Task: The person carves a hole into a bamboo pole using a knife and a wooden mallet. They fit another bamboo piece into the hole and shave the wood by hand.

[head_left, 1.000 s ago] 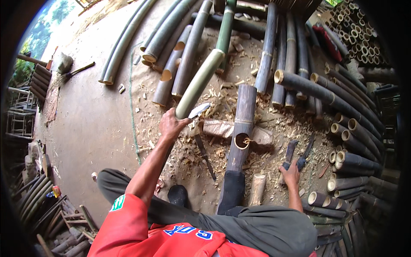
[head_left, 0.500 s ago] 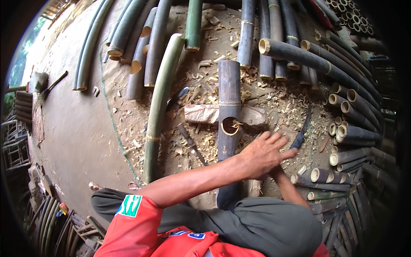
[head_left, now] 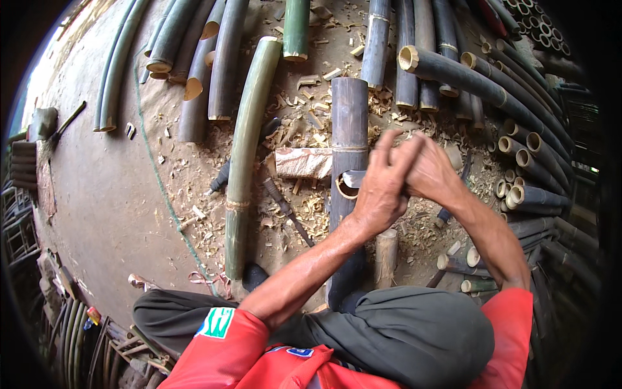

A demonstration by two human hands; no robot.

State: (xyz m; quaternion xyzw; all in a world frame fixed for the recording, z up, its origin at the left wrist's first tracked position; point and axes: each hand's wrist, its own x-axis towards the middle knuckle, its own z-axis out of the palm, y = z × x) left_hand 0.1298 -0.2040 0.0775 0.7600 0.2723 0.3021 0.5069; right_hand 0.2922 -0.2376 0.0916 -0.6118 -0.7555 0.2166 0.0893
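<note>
A dark bamboo tube (head_left: 349, 113) lies lengthwise before me, with an oval hole cut in its upper side. A short, pale metal knife blade (head_left: 354, 179) sits at the hole's upper edge. My left hand (head_left: 381, 188) is closed beside the hole, where the blade comes out from under the hands. My right hand (head_left: 433, 167) presses against it from the right, fingers bent and slightly blurred. Between them the knife's handle is hidden. A reddish-white block (head_left: 303, 163) lies crosswise under the tube.
A long green bamboo pole (head_left: 246, 149) lies left of the tube. Nearby are a narrow dark tool (head_left: 285, 209) and a black-handled tool (head_left: 221, 178). A short wooden stub (head_left: 386, 258) stands near my leg. Cut bamboo (head_left: 476, 76) is stacked at right; shavings cover the ground.
Both hands have come up from lower right to the tube's hole, and a knife blade now shows there. The curled shaving in the hole is no longer visible. The view has shifted slightly.
</note>
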